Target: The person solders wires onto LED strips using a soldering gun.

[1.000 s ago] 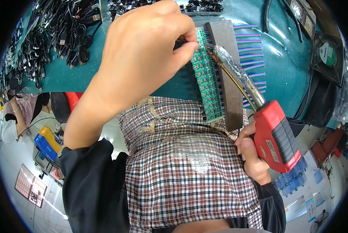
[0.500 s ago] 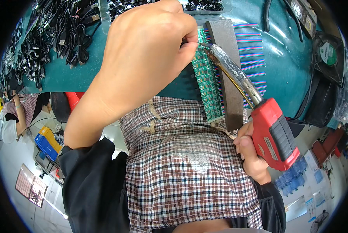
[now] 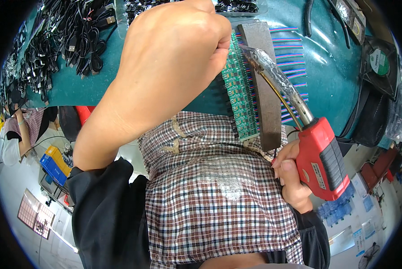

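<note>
Circuit boards, joined in one green strip, lie at the near edge of the table, running from far to near, just right of the left hand. That hand reaches over from the left, knuckles up, its thumb and forefinger drawn in against the strip's left side near the far end; the hand itself hides the fingertips, so I cannot tell whether they grip anything. The right hand is lower and nearer, fingers curled around the red handle of a soldering gun, grasping it firmly.

From the handle the gun's barrel, wrapped in something clear and shiny, slants far and left over a dark bar. A thin brass tube runs along its left side. The gun's front end is close to the far part of the strip, on its right side; whether it touches is too small to tell.

The bar lies lengthwise beside the strip, across striped wires that spread out to its right. Small dark pieces jut from the strip's left edge.

Far left on the table are bundles of black cables, some with metal plugs. At the far edge a clear tray holds small black parts. A black fan stands at far right.

Nearest are a checked apron and black sleeves. Away to the left are a co-worker and yellow and blue crates.
</note>
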`<move>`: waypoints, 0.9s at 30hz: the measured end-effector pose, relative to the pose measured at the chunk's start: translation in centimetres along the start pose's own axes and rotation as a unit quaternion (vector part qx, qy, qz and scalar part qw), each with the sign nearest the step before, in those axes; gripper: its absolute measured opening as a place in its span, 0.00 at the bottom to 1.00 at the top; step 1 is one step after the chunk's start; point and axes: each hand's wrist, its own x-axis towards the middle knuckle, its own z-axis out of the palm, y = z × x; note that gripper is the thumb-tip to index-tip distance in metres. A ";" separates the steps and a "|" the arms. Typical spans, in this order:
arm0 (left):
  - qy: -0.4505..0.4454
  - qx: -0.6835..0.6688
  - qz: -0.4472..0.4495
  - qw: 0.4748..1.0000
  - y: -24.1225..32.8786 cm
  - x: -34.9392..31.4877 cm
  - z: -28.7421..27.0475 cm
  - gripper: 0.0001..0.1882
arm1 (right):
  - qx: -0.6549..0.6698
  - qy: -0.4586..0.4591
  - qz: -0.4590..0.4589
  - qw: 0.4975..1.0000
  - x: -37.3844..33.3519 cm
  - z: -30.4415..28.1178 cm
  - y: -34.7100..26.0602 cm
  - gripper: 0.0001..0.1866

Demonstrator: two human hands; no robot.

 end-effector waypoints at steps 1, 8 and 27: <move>0.002 0.001 0.000 1.000 0.0 0.0 0.0 0.06 | -0.010 0.001 -0.004 1.000 -0.1 -0.1 0.0 0.11; 0.002 0.059 0.032 0.998 0.4 -0.1 0.2 0.09 | -0.072 0.010 -0.032 0.997 -0.3 -0.2 0.2 0.17; 0.121 -0.014 -0.062 0.991 0.2 -3.7 2.8 0.08 | 0.102 0.053 0.003 0.993 -0.3 0.3 -0.2 0.16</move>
